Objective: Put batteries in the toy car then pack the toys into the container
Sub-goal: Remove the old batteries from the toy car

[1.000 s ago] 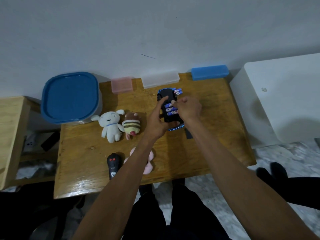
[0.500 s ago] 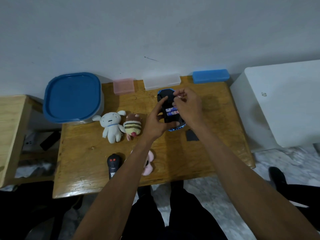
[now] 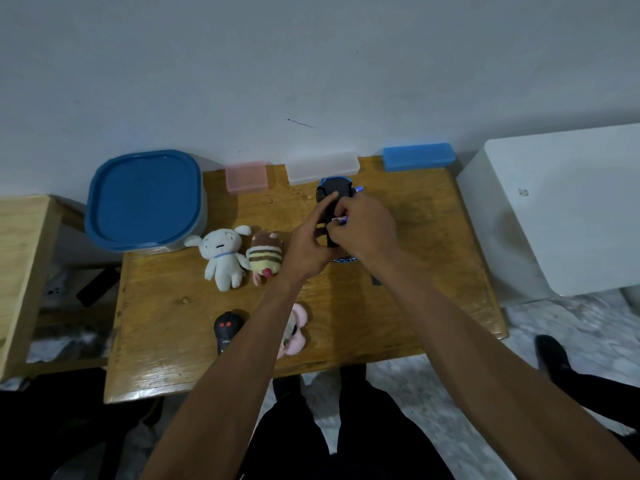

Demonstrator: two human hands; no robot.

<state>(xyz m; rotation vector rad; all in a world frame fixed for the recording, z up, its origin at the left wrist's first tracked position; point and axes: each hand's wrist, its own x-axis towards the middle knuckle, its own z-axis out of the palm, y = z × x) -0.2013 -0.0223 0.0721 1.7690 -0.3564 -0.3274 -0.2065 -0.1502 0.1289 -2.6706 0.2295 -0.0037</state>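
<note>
Head view: the car point(image 3: 334, 194) lies belly-up at the far middle of the table point(image 3: 433, 271), just near of the clear box point(image 3: 322, 167), and both hands are on it. The left hand point(image 3: 311, 242) cups its left side, index finger stretched along the underside to steady it. The right hand point(image 3: 367, 228) has its fingertips pinched shut on a battery point(image 3: 339, 220) over the open bay; a second battery point(image 3: 359, 189) peeks out at the car's far right edge. I judge the battery-loading step to be in hand, with packing not yet begun. Next, the battery needs lining up with its slot, the right way round, then pressing flat while the left hand holds the car; a dark piece point(image 3: 375, 280) on the table beside the right forearm may be the bay cover, though I cannot tell. The big container point(image 3: 143, 199) sits at the far left with its blue lid on, so its contents are hidden; it must be opened before packing. The pink box point(image 3: 246, 176), the clear box and the blue box point(image 3: 417, 156) along the wall are closed too, contents not visible. Still loose on the table are the white plush point(image 3: 221, 254), striped plush point(image 3: 265, 258), pink plush point(image 3: 298, 332) and remote point(image 3: 227, 329).
</note>
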